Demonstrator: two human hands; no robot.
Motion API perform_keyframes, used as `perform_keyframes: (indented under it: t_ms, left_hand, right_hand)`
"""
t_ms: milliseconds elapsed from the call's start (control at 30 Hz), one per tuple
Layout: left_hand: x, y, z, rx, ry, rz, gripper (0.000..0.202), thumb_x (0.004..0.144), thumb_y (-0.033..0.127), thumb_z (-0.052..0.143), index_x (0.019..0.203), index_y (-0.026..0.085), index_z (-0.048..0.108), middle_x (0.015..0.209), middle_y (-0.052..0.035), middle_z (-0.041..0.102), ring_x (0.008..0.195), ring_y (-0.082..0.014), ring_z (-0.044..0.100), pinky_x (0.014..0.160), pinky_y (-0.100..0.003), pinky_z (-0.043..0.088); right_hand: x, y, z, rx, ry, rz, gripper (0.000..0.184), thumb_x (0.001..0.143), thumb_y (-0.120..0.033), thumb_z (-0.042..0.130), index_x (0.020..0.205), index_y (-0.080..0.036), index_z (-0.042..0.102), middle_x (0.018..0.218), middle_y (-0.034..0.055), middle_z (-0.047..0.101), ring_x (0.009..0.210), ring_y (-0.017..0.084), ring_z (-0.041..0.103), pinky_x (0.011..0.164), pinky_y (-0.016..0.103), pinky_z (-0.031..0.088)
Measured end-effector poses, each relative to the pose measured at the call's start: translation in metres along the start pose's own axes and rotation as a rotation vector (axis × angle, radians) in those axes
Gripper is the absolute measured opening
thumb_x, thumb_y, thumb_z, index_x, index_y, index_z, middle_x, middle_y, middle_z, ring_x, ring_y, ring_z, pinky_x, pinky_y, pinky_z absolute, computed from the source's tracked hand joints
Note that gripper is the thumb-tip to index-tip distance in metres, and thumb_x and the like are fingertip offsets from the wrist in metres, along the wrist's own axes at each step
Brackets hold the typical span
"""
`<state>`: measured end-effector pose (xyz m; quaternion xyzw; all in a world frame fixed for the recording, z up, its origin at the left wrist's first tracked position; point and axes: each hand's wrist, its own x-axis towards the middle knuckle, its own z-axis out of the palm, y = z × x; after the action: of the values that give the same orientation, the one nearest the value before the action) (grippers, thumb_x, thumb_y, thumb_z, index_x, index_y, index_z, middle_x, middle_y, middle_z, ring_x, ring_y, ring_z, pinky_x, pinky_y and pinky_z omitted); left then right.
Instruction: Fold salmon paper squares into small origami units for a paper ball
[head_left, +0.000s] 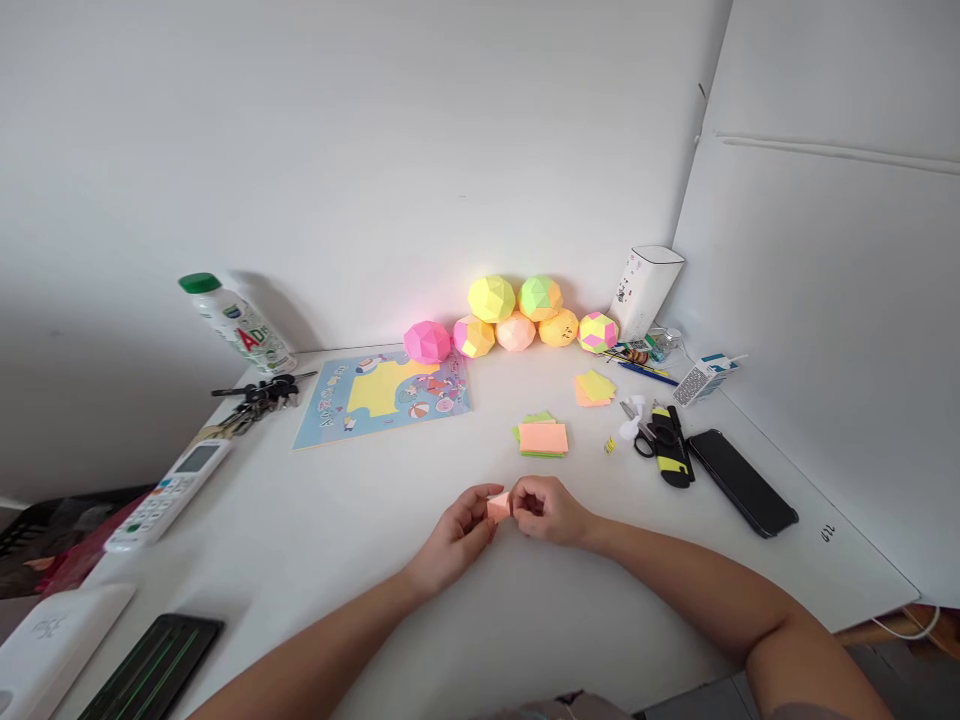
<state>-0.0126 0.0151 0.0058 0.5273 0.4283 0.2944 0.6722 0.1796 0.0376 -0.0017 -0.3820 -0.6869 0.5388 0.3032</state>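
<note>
Plain white walls meet in a corner behind a white bench. Against the back wall sits a group of faceted paper balls: a pink ball at the left end, a pink-and-yellow checked ball at the right end, and a yellow ball and a green-and-orange ball resting on top of those between.

Near the front edge, in the middle, a small piece of salmon paper is held up between both hands. The left hand pinches its left side, thumb below and fingers curled around; the right hand has its fingers bunched together, pinching the right edge.

Just beyond the hands lies a stack of salmon and green paper slips, with yellow and peach slips farther back to the right. Scissors lie next to a yellow-and-black box cutter, and a black phone lies to the right of them. A small carton stands behind the phone.

On the left are a light-blue printed board with a yellow centre, a green-capped bottle, a bunch of keys and a white remote control.
</note>
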Motion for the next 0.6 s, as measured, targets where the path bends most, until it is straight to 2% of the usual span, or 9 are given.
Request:
perform_keyframes:
  t_ms: [33,100,167,233,300,367,433,500,600]
  left_hand:
    - [0.000,0.000,-0.001,-0.029,-0.005,-0.016,0.039,0.082,0.033,0.052,0.118,0.022,0.044,0.067,0.0058,0.038,0.052,-0.0078,0.032,0.050,-0.022,0.028]
    - [0.000,0.001,-0.002,-0.065,-0.022,-0.037,0.039,0.082,0.035,0.051,0.118,0.022,0.045,0.071,0.0046,0.041,0.051,-0.0071,0.032,0.049,-0.022,0.027]
    - [0.000,0.002,-0.002,-0.074,-0.039,-0.047,0.039,0.083,0.036,0.050,0.119,0.021,0.046,0.072,0.0040,0.043,0.051,-0.0071,0.032,0.049,-0.022,0.026]
    - [0.000,0.005,-0.002,-0.071,-0.048,-0.062,0.042,0.084,0.040,0.049,0.120,0.020,0.045,0.068,0.0046,0.043,0.051,-0.0075,0.032,0.048,-0.022,0.026]
    - [-0.001,0.006,-0.002,-0.054,-0.041,-0.079,0.047,0.084,0.046,0.047,0.122,0.018,0.044,0.061,0.0062,0.039,0.050,-0.0081,0.032,0.048,-0.022,0.026]
    - [0.000,0.006,-0.002,-0.027,-0.026,-0.077,0.054,0.083,0.051,0.046,0.124,0.016,0.043,0.054,0.0083,0.035,0.047,-0.0084,0.031,0.046,-0.021,0.026]
    - [0.001,0.004,-0.002,-0.007,-0.005,-0.053,0.057,0.083,0.054,0.044,0.124,0.014,0.041,0.049,0.0100,0.033,0.043,-0.0085,0.032,0.045,-0.022,0.028]
    - [0.002,0.003,-0.001,-0.003,0.025,-0.021,0.057,0.084,0.055,0.042,0.124,0.015,0.041,0.047,0.0097,0.037,0.042,-0.0091,0.035,0.044,-0.022,0.031]
    - [0.003,0.004,-0.001,0.009,0.054,0.011,0.052,0.084,0.055,0.041,0.118,0.016,0.046,0.056,0.0056,0.048,0.043,-0.0095,0.042,0.044,-0.023,0.035]
  right_hand:
    - [-0.001,0.002,0.000,0.013,0.004,-0.031,0.010,0.073,-0.008,0.046,0.077,-0.017,0.046,0.070,-0.0024,0.051,0.050,0.006,0.043,0.046,0.018,0.035]
    - [-0.003,0.005,0.000,-0.031,0.029,-0.127,0.022,0.076,-0.010,0.047,0.096,-0.019,0.046,0.079,-0.0007,0.054,0.050,0.005,0.045,0.046,0.018,0.037]
    - [-0.003,0.009,0.001,-0.137,0.034,-0.276,0.031,0.079,-0.011,0.048,0.109,-0.019,0.045,0.089,0.0034,0.055,0.056,0.007,0.049,0.049,0.019,0.041]
    - [-0.003,0.012,0.002,-0.241,0.020,-0.431,0.026,0.083,-0.014,0.046,0.109,-0.018,0.050,0.095,0.0082,0.056,0.069,0.011,0.055,0.057,0.023,0.047]
    - [-0.002,0.013,0.003,-0.298,0.022,-0.515,0.020,0.087,-0.017,0.043,0.104,-0.017,0.055,0.095,0.0106,0.058,0.081,0.015,0.057,0.068,0.028,0.050]
    - [-0.002,0.012,0.003,-0.304,0.040,-0.506,0.020,0.090,-0.020,0.042,0.101,-0.018,0.058,0.092,0.0106,0.060,0.083,0.016,0.058,0.070,0.031,0.051]
    - [-0.002,0.009,0.003,-0.279,0.063,-0.455,0.021,0.091,-0.024,0.042,0.097,-0.019,0.061,0.089,0.0098,0.061,0.076,0.016,0.059,0.065,0.030,0.051]
    - [-0.001,0.006,0.001,-0.240,0.094,-0.408,0.022,0.090,-0.027,0.044,0.093,-0.019,0.064,0.086,0.0089,0.061,0.068,0.014,0.057,0.059,0.028,0.049]
    - [-0.001,0.001,-0.001,-0.170,0.132,-0.314,0.022,0.088,-0.031,0.048,0.088,-0.018,0.065,0.080,0.0065,0.060,0.057,0.011,0.053,0.052,0.026,0.046]
